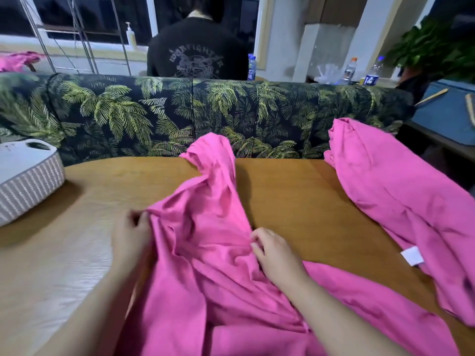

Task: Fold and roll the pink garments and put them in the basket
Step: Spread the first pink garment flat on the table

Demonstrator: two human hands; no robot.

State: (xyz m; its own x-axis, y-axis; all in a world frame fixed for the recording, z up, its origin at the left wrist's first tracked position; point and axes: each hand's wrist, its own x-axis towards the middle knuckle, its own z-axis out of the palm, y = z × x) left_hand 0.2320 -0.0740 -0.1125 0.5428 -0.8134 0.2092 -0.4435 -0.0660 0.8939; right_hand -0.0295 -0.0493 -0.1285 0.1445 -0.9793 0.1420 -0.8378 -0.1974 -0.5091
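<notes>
Left hand pinches the edge of the crumpled pink garment on the desk; right hand grips a fold near its middle. Its lower part is cut off. Woven basket stands far left, interior not visible. Second pink garment lies right.
</notes>
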